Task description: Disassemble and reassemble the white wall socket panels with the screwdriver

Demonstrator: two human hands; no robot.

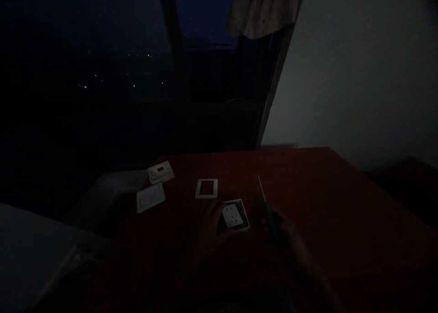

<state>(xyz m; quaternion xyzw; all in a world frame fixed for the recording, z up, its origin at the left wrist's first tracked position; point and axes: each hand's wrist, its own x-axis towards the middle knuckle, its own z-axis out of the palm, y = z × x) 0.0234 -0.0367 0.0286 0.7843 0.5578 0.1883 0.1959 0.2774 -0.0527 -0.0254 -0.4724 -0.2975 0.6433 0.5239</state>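
Note:
A white wall socket (233,215) in a square pale-edged box lies on the reddish table, its pin holes facing up. My left hand (210,228) grips it from the left, thumb along the near side and fingers over the far side. To its right, my right hand (284,228) is closed round the green handle of a screwdriver (269,215). The metal shaft points away from me, its tip apart from the socket. Just beyond the socket, a white rectangular frame (201,196) lies flat. Darkness hides much of both hands.
At the table's left far corner lie a white plate with a small slot (164,172) and a pale rectangular panel (150,197). The table (308,180) ends before a dark window, with a pale wall (359,75) to the right. A cloth (263,9) hangs above.

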